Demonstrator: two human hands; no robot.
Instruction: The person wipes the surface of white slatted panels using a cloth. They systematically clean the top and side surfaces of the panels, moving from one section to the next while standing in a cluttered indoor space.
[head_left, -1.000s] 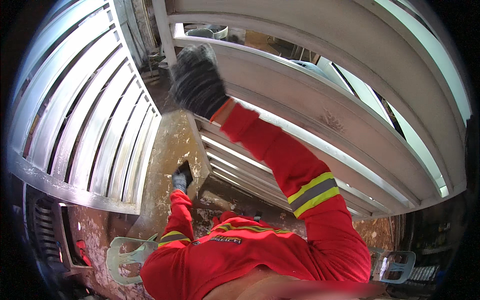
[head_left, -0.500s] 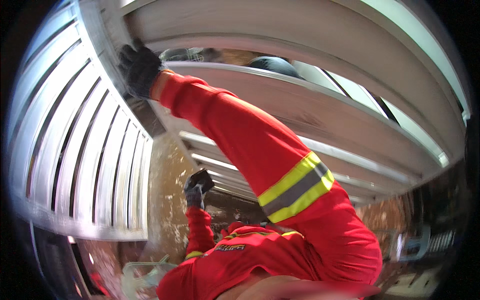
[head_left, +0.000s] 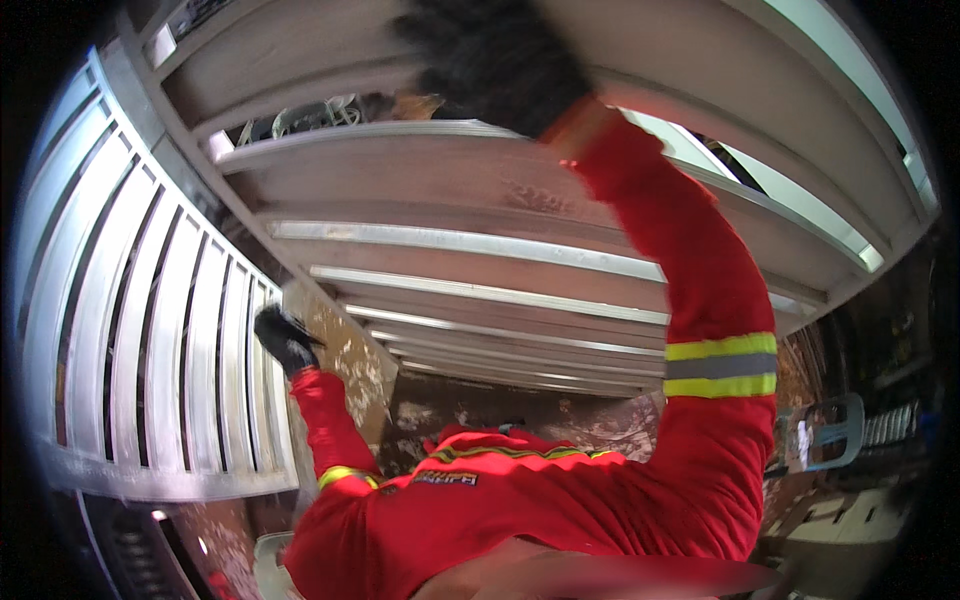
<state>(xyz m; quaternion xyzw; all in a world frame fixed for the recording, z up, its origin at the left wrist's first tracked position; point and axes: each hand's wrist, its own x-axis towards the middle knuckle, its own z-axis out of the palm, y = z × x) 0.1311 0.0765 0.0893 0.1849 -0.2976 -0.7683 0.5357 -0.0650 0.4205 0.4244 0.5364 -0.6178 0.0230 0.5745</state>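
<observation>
My right hand (head_left: 495, 65), in a dark glove, is stretched out over the upper slats of a large metal slatted panel (head_left: 440, 172). Its fingers are spread and blurred by motion; whether the palm touches the slat cannot be made out, and nothing shows in it. Lower on the left, my gloved left hand (head_left: 283, 338) is closed around a dark flat piece (head_left: 296, 326), whose kind is unclear. That hand is beside the edge of a second, bright metal slatted panel (head_left: 150, 330). Both arms wear red sleeves with reflective bands.
The two slatted panels meet at an angle on the left. A pale plastic chair (head_left: 835, 432) stands at the right, and another pale chair (head_left: 270, 565) is partly hidden at lower left. Between the panels shows a stained brown floor (head_left: 335, 365).
My right hand has swept rightward along the panel from its left upright. My left hand, with the dark flat piece, has shifted left and slightly up toward the bright panel. The view has shifted too.
</observation>
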